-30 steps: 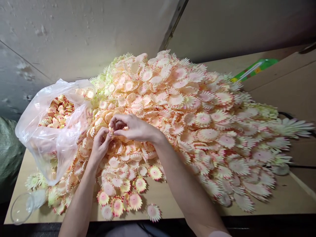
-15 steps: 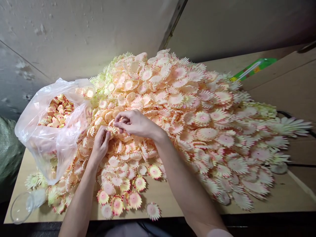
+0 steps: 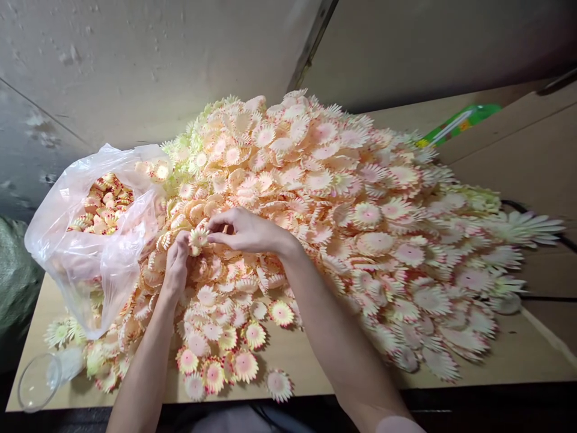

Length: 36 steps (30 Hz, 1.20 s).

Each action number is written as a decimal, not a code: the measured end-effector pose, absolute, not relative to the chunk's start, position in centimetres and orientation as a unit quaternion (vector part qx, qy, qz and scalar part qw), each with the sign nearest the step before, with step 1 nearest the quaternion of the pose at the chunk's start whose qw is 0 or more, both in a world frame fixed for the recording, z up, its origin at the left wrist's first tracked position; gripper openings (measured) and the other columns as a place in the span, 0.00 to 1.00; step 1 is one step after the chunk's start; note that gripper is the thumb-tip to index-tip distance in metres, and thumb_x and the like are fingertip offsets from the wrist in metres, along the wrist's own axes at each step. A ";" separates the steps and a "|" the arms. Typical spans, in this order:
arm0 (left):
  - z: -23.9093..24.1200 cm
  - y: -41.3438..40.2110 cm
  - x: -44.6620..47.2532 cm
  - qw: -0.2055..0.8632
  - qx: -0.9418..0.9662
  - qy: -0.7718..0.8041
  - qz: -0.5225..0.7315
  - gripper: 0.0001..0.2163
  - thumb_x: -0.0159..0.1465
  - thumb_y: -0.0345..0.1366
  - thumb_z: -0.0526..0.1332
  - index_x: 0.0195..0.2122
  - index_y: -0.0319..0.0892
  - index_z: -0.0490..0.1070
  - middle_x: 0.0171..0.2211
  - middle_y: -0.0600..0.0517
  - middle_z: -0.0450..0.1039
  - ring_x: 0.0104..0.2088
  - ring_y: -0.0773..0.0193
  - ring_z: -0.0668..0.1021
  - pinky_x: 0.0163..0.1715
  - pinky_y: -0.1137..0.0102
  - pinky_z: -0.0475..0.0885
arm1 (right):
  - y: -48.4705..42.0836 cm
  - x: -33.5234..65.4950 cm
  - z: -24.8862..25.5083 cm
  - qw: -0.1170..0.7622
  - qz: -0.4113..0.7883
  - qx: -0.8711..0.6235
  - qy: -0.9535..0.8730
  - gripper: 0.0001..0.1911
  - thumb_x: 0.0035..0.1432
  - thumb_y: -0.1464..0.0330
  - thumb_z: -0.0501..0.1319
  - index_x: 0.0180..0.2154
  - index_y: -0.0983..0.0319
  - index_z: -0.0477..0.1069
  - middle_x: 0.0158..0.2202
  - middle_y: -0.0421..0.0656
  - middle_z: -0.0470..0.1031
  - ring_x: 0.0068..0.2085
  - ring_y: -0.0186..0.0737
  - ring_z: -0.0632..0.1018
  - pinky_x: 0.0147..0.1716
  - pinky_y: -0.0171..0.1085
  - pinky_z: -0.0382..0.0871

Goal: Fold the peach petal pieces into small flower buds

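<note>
Pale flower point(image 3: 198, 240) between both hands point(image 3: 177, 263) point(image 3: 238, 230)

The held petal disc point(image 3: 198, 242) is pale cream-yellow, and the heap of artificial flower petals point(image 3: 320, 180) runs from peach and blush pink to whitish, many discs edged with red or magenta tips, with yellow-green patches at its upper left and far right. A milky, translucent white plastic bag point(image 3: 58, 210) shows cream petals point(image 3: 108, 207) flecked dark red. The tabletop point(image 3: 311, 367) is plain light tan, the cardboard point(image 3: 518, 162) brown, the packet point(image 3: 473, 120) bright green with orange and yellow patches and a white stripe, and the wall point(image 3: 157, 72) mottled grey.
</note>
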<state>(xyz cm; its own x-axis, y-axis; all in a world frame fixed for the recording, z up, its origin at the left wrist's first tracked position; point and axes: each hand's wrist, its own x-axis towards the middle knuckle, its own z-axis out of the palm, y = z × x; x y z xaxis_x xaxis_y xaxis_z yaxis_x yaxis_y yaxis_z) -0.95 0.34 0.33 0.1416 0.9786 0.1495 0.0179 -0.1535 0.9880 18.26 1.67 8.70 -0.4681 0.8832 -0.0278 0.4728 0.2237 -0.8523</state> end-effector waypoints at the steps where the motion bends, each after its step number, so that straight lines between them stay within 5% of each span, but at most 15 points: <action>1: 0.4 0.3 -0.9 0.478 0.585 0.432 0.493 0.22 0.62 0.59 0.58 0.30 0.43 0.68 0.27 0.54 0.62 0.29 0.65 0.66 0.32 0.71 0.64 | 1.7 18.2 8.8 0.230 0.430 -0.449 -0.749 0.07 0.59 0.69 0.60 0.33 0.65 0.76 0.29 0.42 0.77 0.30 0.33 0.72 0.32 0.34 0.61; 5: 1.0 0.4 -0.8 0.416 0.611 0.439 0.511 0.18 0.57 0.48 0.69 0.24 0.41 0.67 0.27 0.55 0.61 0.30 0.67 0.65 0.31 0.72 0.62 | 1.6 18.2 9.1 0.199 0.443 -0.438 -0.756 0.09 0.60 0.70 0.59 0.36 0.66 0.78 0.31 0.43 0.77 0.32 0.34 0.73 0.33 0.34 0.62; 16: 1.2 0.2 -0.9 0.431 0.639 0.417 0.482 0.17 0.66 0.46 0.61 0.25 0.40 0.70 0.29 0.51 0.65 0.33 0.65 0.68 0.35 0.71 0.64 | 1.6 18.6 8.7 0.237 0.459 -0.426 -0.743 0.07 0.56 0.69 0.65 0.35 0.66 0.77 0.34 0.45 0.80 0.34 0.36 0.77 0.35 0.34 0.68; 23: 0.8 0.3 -0.8 0.423 0.640 0.422 0.482 0.20 0.70 0.49 0.52 0.46 0.41 0.78 0.42 0.46 0.75 0.44 0.60 0.74 0.51 0.68 0.66 | 1.7 18.6 8.5 0.276 0.438 -0.456 -0.724 0.06 0.55 0.70 0.64 0.33 0.66 0.78 0.31 0.44 0.80 0.32 0.35 0.77 0.34 0.34 0.68; 36: 0.7 0.1 -0.8 0.459 0.660 0.398 0.441 0.24 0.70 0.52 0.49 0.60 0.46 0.70 0.60 0.46 0.70 0.67 0.55 0.64 0.68 0.61 0.54 | 1.7 17.8 8.3 0.310 0.445 -0.402 -0.738 0.09 0.59 0.71 0.62 0.40 0.64 0.81 0.35 0.43 0.81 0.33 0.33 0.77 0.35 0.33 0.68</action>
